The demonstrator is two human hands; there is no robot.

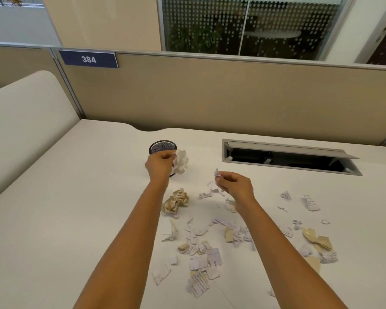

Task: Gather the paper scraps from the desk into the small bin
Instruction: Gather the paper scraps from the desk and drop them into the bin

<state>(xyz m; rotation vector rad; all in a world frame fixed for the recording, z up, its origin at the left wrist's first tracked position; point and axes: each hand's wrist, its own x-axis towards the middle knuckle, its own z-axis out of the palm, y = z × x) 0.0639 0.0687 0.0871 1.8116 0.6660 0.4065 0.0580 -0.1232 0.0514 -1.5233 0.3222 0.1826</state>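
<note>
Both hands pinch paper, my left hand [159, 162] a crumpled wad [181, 162] beside the small bin [158, 147], my right hand [236, 185] a scrap [217, 173]; next, I reckon, both go in.

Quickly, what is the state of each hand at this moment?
Left hand: grips a crumpled white paper ball beside the small bin.
Right hand: pinches a small paper scrap.

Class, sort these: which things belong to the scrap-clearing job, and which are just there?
Job: small mesh bin, white crumpled ball in left hand, scrap pinched by right hand, beige crumpled ball, loose torn scraps.
Not job: 384 sign, open cable hatch.
</note>
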